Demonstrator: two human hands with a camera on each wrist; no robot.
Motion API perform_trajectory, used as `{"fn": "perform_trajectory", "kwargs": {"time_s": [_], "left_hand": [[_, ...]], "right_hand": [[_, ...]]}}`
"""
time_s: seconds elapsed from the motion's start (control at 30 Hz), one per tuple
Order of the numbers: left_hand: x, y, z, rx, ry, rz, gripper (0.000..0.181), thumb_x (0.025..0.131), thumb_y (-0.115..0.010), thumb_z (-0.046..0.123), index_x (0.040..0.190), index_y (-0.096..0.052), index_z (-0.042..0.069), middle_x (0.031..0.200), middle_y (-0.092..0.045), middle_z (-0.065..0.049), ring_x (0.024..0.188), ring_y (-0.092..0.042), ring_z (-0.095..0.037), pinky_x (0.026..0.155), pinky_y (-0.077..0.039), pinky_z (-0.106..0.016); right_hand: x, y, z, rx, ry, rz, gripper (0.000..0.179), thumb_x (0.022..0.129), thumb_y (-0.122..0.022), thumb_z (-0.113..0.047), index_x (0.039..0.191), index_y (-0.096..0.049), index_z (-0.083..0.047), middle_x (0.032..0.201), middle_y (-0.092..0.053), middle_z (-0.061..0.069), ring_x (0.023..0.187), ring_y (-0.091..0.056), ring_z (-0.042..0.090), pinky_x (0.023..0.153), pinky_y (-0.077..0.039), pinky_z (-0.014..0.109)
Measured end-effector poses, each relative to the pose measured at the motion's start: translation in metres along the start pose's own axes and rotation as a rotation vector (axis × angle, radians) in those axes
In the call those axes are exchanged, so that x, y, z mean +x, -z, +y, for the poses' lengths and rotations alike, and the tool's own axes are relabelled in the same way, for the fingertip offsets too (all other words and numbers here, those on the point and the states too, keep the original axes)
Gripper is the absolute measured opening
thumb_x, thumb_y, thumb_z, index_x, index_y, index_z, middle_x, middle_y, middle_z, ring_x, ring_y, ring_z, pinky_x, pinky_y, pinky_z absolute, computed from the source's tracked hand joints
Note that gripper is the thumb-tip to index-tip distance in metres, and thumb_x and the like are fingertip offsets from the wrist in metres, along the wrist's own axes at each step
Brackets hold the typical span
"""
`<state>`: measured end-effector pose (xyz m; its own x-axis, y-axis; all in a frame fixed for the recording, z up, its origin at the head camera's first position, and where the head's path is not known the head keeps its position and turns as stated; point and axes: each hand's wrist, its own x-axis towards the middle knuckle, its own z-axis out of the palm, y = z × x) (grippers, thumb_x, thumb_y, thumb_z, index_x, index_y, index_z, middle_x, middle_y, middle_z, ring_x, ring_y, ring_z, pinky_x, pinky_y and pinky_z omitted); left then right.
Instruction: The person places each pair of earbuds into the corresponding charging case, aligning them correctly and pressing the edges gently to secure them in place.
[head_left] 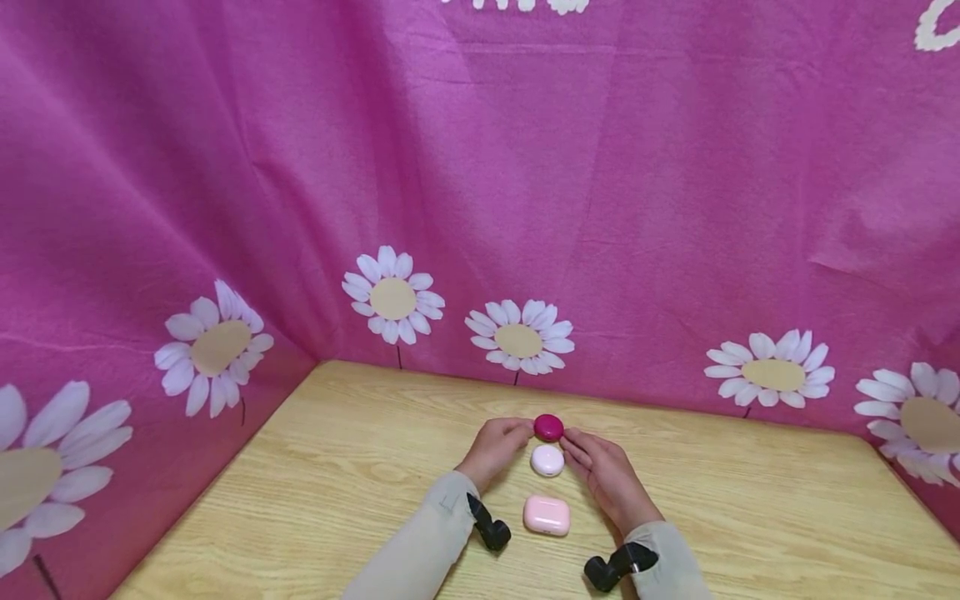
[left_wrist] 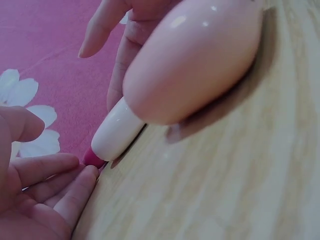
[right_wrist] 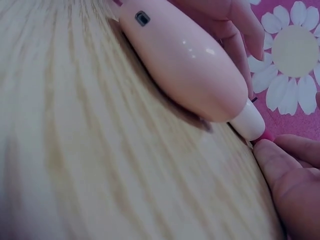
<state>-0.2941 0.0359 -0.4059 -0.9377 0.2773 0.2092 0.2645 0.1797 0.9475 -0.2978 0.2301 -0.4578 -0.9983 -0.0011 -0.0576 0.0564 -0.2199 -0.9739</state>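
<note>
Three small glossy earbud cases stand in a line on the wooden table. Farthest is a round magenta case [head_left: 549, 427], then a round white case [head_left: 547, 461], and nearest a rounded oblong pink case [head_left: 547, 515]. My left hand [head_left: 491, 450] has its fingertips at the magenta case's left edge, its fingers mostly straight. At the opposite edge, the extended fingers of my right hand [head_left: 607, 479] touch the same case. In the right wrist view the pink case [right_wrist: 185, 60] shows a small port and hides part of the white case [right_wrist: 249, 121].
The light wood table [head_left: 300, 492] meets a pink-purple cloth [head_left: 637, 208] printed with white daisies at the back and sides. A black wrist camera [head_left: 491, 529] sits on the left sleeve, another wrist camera [head_left: 611, 568] on the right sleeve.
</note>
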Motion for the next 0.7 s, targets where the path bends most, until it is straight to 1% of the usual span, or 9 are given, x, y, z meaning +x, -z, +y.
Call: {"fn": "perform_trajectory", "kwargs": {"time_s": [0.03, 0.07, 0.1, 0.13, 0.17, 0.23, 0.33, 0.47, 0.7], "left_hand": [[0.013, -0.007, -0.021, 0.016, 0.042, 0.018, 0.026, 0.09, -0.057, 0.019, 0.108, -0.074, 0.009, 0.102, -0.071, -0.003, 0.092, -0.061, -0.011, 0.09, -0.048, -0.034], [0.024, -0.013, -0.04, 0.033, 0.073, 0.03, 0.03, 0.091, -0.057, 0.017, 0.113, -0.07, 0.001, 0.108, -0.069, -0.01, 0.096, -0.061, -0.017, 0.092, -0.047, -0.037], [0.032, -0.018, -0.056, 0.037, 0.078, 0.056, 0.029, 0.091, -0.058, 0.015, 0.113, -0.07, 0.0, 0.108, -0.069, -0.011, 0.095, -0.062, -0.017, 0.09, -0.048, -0.035], [0.036, -0.018, -0.059, 0.009, 0.105, 0.049, 0.029, 0.091, -0.058, 0.016, 0.113, -0.07, 0.0, 0.108, -0.069, -0.011, 0.094, -0.062, -0.017, 0.089, -0.048, -0.036], [0.04, -0.019, -0.068, 0.001, 0.101, 0.044, 0.03, 0.091, -0.059, 0.018, 0.113, -0.07, 0.001, 0.108, -0.07, -0.009, 0.092, -0.061, -0.015, 0.088, -0.049, -0.035], [0.045, -0.018, -0.074, -0.03, 0.135, 0.019, 0.03, 0.091, -0.06, 0.021, 0.113, -0.071, 0.003, 0.107, -0.07, -0.007, 0.092, -0.06, -0.013, 0.089, -0.048, -0.035], [0.046, -0.016, -0.075, -0.035, 0.129, 0.001, 0.03, 0.092, -0.06, 0.024, 0.113, -0.071, 0.005, 0.103, -0.07, -0.004, 0.09, -0.058, -0.009, 0.087, -0.047, -0.032], [0.045, -0.017, -0.073, -0.03, 0.139, 0.001, 0.03, 0.093, -0.059, 0.024, 0.114, -0.07, 0.005, 0.103, -0.069, -0.004, 0.089, -0.056, -0.008, 0.086, -0.047, -0.031], [0.045, -0.018, -0.076, -0.015, 0.141, 0.011, 0.03, 0.093, -0.06, 0.023, 0.115, -0.07, 0.004, 0.112, -0.069, -0.006, 0.092, -0.06, -0.011, 0.087, -0.049, -0.032]], "right_hand": [[0.0, 0.001, 0.0, -0.004, 0.003, -0.01, 0.048, 0.102, -0.044, -0.015, 0.138, -0.036, 0.016, 0.144, -0.037, 0.031, 0.132, -0.039, 0.032, 0.102, -0.041, 0.031], [0.0, 0.001, 0.0, -0.007, 0.005, -0.019, 0.049, 0.102, -0.043, -0.015, 0.138, -0.036, 0.016, 0.145, -0.036, 0.031, 0.133, -0.039, 0.032, 0.102, -0.041, 0.031], [0.001, 0.001, 0.0, -0.006, 0.008, -0.025, 0.048, 0.102, -0.043, -0.015, 0.139, -0.036, 0.016, 0.145, -0.036, 0.031, 0.133, -0.038, 0.033, 0.102, -0.04, 0.031], [0.001, 0.002, 0.0, -0.005, 0.01, -0.03, 0.048, 0.102, -0.042, -0.015, 0.139, -0.036, 0.016, 0.145, -0.036, 0.031, 0.133, -0.038, 0.033, 0.102, -0.04, 0.031], [0.001, 0.002, 0.0, -0.002, 0.009, -0.031, 0.047, 0.103, -0.042, -0.015, 0.138, -0.036, 0.016, 0.145, -0.036, 0.031, 0.133, -0.038, 0.033, 0.102, -0.041, 0.031], [0.002, 0.002, 0.0, 0.004, 0.006, -0.029, 0.046, 0.103, -0.041, -0.014, 0.138, -0.037, 0.016, 0.145, -0.036, 0.03, 0.133, -0.038, 0.033, 0.102, -0.041, 0.031], [0.003, 0.002, 0.001, 0.003, 0.003, -0.02, 0.046, 0.103, -0.041, -0.015, 0.137, -0.038, 0.016, 0.145, -0.037, 0.03, 0.133, -0.039, 0.032, 0.101, -0.042, 0.031], [0.003, 0.002, 0.002, -0.011, 0.007, -0.013, 0.049, 0.102, -0.045, -0.018, 0.137, -0.038, 0.016, 0.144, -0.038, 0.03, 0.133, -0.039, 0.032, 0.101, -0.042, 0.03], [0.003, 0.003, 0.005, -0.007, 0.005, -0.002, 0.05, 0.101, -0.048, -0.019, 0.136, -0.039, 0.016, 0.143, -0.039, 0.03, 0.131, -0.042, 0.031, 0.099, -0.043, 0.03]]}}
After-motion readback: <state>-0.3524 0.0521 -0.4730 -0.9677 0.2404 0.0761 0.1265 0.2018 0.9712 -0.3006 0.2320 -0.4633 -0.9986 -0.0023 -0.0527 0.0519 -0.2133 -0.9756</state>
